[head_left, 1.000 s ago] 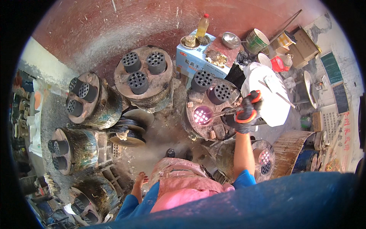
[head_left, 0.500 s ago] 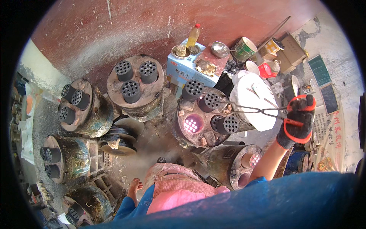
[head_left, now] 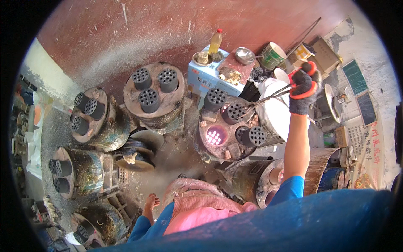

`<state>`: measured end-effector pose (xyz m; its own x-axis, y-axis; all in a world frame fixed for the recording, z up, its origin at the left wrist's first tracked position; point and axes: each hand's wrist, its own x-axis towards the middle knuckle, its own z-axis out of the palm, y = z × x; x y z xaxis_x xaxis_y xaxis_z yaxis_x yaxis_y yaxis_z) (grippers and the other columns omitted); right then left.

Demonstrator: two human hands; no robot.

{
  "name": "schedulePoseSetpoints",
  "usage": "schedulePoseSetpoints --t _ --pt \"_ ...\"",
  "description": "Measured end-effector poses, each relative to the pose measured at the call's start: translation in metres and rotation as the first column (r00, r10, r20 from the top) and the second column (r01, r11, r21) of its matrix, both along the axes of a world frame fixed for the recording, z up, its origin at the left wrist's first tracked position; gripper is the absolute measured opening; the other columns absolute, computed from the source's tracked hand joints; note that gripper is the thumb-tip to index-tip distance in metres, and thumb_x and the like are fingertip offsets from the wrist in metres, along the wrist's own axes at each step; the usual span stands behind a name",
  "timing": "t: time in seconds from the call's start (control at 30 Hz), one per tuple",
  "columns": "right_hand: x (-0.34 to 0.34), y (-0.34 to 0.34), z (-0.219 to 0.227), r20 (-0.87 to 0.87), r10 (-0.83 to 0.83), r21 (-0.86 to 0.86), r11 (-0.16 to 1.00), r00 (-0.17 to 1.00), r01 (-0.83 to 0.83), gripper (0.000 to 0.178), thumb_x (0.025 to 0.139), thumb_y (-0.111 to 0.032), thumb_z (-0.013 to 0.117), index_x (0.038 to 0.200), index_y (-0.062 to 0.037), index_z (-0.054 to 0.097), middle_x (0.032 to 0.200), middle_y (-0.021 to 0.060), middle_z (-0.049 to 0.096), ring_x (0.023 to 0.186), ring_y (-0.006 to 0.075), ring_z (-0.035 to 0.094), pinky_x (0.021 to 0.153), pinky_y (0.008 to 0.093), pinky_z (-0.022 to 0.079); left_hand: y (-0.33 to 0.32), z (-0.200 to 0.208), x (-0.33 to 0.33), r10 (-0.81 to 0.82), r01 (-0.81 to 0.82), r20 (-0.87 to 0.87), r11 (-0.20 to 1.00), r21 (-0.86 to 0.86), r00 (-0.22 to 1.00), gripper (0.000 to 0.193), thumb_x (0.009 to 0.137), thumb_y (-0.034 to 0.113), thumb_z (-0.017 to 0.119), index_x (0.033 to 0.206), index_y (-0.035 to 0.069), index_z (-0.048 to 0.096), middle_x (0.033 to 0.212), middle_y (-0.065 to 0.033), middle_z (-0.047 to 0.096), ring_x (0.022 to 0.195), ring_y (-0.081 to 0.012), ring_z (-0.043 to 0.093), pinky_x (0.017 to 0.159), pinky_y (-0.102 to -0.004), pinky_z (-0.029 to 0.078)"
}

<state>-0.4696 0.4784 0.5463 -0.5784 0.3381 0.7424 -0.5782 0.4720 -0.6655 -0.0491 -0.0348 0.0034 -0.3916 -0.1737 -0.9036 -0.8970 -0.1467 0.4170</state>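
My right hand, in a black and orange work glove, is closed round the handles of long metal fire tongs. The tongs' tips are beside a honeycomb coal briquette in the top of a round stove; whether they touch it I cannot tell. Another briquette stands on the stove's far rim. Toward the right side, a briquette sits partly over another. A stove hole shows glowing coal. My bare left hand hangs low by my side, fingers apart and holding nothing.
More stoves bearing briquettes stand to the left. Round metal lids are stacked between them. Behind, a blue box carries a bottle and bowls. A white-covered round surface lies under the tongs. Another stove is close on my right.
My right hand has moved farther from me and leftward with the tongs. Their tips are closer together beside the middle briquette. My left hand stays low.
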Motion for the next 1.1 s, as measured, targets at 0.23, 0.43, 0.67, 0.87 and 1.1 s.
schedulePoseSetpoints --t 0.23,0.43,0.67,0.87,1.1 --pt "0.082 -0.023 0.018 -0.102 0.189 -0.317 0.924 0.977 -0.212 0.023 0.066 -0.004 0.055 0.089 0.0014 0.054 0.063 0.0074 0.052 0.051 0.0144 0.049 0.048 0.0236 0.041 0.004 0.005 0.031 0.033 -0.033 0.069 0.999 0.005 0.997 0.025 0.088 0.024 0.045 0.109 0.012 0.049 0.085 -0.0132 0.059 0.066 -0.0262 0.062 0.058 -0.0398 0.055" --pt "0.093 -0.049 -0.035 0.017 0.012 -0.333 0.943 1.0 -0.006 0.014 0.066 -0.001 0.05 0.08 -0.0008 0.05 0.063 0.007 0.05 0.049 0.0138 0.047 0.048 0.0229 0.04 -0.002 0.001 0.013 0.006 -0.007 0.005 1.0 0.018 1.0 0.028 0.087 0.029 0.046 0.11 0.013 0.047 0.087 -0.0132 0.058 0.068 -0.0255 0.062 0.059 -0.0392 0.054" --pt "0.066 -0.078 -0.076 0.094 0.06 -0.473 0.881 0.994 -0.009 0.033 0.073 -0.002 0.055 0.107 -0.0025 0.054 0.082 -0.0009 0.052 0.065 0.0086 0.047 0.059 0.0206 0.038 -0.016 -0.005 -0.012 0.008 -0.008 0.012 1.0 0.004 1.0 0.03 0.087 0.032 0.046 0.11 0.013 0.045 0.091 -0.013 0.057 0.07 -0.0269 0.061 0.06 -0.0404 0.053" --pt "0.066 -0.02 -0.01 -0.045 0.351 -0.438 0.834 0.935 -0.334 0.029 0.075 -0.003 0.053 0.104 0.0003 0.054 0.072 0.0042 0.053 0.058 0.0116 0.049 0.054 0.0233 0.041 -0.013 -0.001 0.002 0.007 -0.007 0.03 1.0 -0.009 1.0 0.031 0.087 0.031 0.045 0.111 0.011 0.044 0.09 -0.0146 0.057 0.068 -0.0277 0.061 0.06 -0.0415 0.053" --pt "0.015 0.006 -0.034 -0.052 0.35 -0.347 0.872 0.935 -0.345 0.042 0.073 0.002 0.053 0.115 -0.0012 0.05 0.083 0.0041 0.054 0.066 0.0129 0.052 0.06 0.0237 0.043 -0.004 -0.008 0.01 -0.056 0.055 0.033 0.998 0.028 0.998 0.028 0.088 0.028 0.043 0.109 0.01 0.046 0.087 -0.0152 0.056 0.067 -0.0283 0.061 0.059 -0.0415 0.053"
